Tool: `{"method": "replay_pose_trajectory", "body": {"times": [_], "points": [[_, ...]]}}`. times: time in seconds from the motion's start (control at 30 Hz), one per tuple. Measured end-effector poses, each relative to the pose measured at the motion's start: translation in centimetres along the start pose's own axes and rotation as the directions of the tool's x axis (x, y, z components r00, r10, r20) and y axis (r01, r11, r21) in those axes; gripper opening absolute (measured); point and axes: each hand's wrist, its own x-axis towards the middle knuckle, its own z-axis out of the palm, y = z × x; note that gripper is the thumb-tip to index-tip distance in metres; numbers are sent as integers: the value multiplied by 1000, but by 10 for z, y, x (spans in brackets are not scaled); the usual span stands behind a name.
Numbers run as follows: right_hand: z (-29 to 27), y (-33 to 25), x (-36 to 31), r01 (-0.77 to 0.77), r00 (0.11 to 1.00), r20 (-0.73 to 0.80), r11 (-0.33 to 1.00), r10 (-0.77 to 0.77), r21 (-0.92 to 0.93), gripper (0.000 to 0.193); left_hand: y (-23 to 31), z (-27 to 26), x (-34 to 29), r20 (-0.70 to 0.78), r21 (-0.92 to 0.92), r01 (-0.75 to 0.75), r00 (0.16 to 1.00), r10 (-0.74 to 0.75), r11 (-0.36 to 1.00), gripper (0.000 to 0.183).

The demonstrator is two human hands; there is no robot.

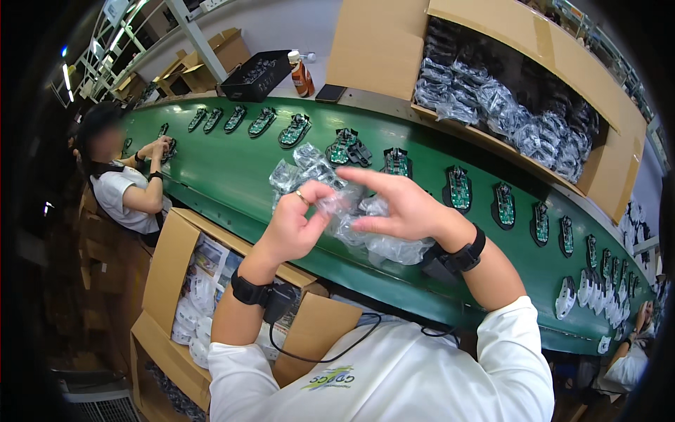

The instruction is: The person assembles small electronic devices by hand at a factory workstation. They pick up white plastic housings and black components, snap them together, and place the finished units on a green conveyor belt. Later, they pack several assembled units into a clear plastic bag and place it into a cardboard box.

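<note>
My left hand [297, 219], with a ring on one finger, is closed with its fingertips pinching a crumpled clear plastic bag [340, 201]. To its right, my right hand [404, 205] is open, thumb and forefinger apart on either side of the plastic; whether it touches the bag I cannot tell. Beneath and around both hands lie more clear-bagged parts [397, 247] on the green belt [232, 165]; what is inside them is hard to make out. Just beyond the hands sits a black housing with a green circuit board [344, 146].
Several similar board units [458, 188] line the belt. A large carton [598, 158] of bagged parts stands at the far right; another carton [165, 264] with white parts is at near left. A bottle [301, 76] and black bin [256, 76] stand behind. A co-worker [130, 190] works at left.
</note>
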Motion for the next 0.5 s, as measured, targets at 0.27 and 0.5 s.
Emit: {"method": "replay_pose_trajectory", "body": {"times": [0.27, 0.5], "points": [[4, 14, -11, -374, 908, 200, 497, 368, 783, 57, -4, 18, 9, -446, -577, -327, 894, 46, 749, 19], [-19, -2, -6, -125, 947, -306, 989, 96, -75, 14, -10, -7, 7, -80, -667, -13, 995, -55, 745, 64]]}}
